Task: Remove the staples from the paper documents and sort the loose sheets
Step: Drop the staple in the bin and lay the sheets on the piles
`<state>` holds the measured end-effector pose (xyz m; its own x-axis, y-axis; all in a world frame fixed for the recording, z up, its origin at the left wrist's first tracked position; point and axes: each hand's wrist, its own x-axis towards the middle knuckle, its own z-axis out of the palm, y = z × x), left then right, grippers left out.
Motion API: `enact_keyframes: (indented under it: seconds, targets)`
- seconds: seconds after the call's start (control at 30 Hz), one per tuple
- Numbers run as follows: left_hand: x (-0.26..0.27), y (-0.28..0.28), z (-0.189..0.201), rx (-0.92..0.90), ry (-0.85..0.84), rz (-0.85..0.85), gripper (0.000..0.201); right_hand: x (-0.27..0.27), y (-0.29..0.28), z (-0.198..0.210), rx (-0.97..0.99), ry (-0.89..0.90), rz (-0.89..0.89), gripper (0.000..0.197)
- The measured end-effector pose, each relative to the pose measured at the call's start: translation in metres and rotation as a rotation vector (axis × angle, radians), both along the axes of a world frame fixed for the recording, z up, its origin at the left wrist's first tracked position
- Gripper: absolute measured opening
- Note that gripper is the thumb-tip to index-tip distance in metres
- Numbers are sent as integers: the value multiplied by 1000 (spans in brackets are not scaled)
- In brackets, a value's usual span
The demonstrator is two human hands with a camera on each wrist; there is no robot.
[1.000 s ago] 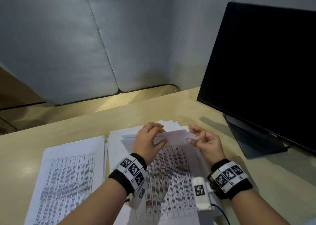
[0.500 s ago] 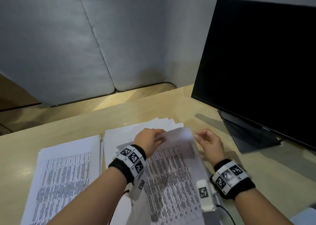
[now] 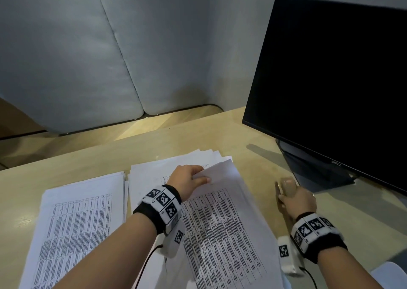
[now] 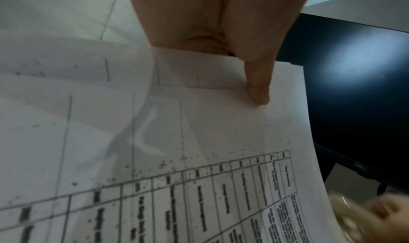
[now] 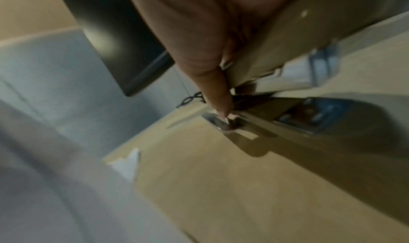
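Observation:
A printed document with tables (image 3: 222,218) lies tilted on a fanned pile of sheets (image 3: 147,176) at the desk's middle. My left hand (image 3: 198,177) pinches its top edge, thumb (image 4: 257,89) on the page and fingers underneath. A small staple mark (image 4: 265,122) shows just below the thumb. To the right of the papers, my right hand (image 3: 290,193) grips a beige staple remover (image 3: 286,187) just above the desk; its metal tip (image 5: 223,123) points away from the wrist. A second stack of printed sheets (image 3: 83,222) lies at the left.
A black Dell monitor (image 3: 330,79) stands at the right, its dark stand (image 3: 312,170) just behind my right hand. Grey padded panels (image 3: 88,57) wall the desk's back. A white object (image 3: 392,273) shows at the lower right corner.
My right hand left the document's top corner, moved right toward the monitor stand and took hold of the staple remover. My left hand kept the top edge and lifted it a little.

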<state>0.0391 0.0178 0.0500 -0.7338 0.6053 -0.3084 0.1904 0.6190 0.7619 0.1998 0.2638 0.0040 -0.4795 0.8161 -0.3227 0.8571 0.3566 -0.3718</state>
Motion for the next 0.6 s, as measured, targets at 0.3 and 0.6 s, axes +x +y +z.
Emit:
enact_keyframes:
  seconds: [0.3,0.6]
  targets:
    - [-4,4,4,2,42,112,23,-33,-77,48,-228,589,579,43]
    - [-4,0,-1,122,101,129,51,-43,-91,29,-179,403,705,47]
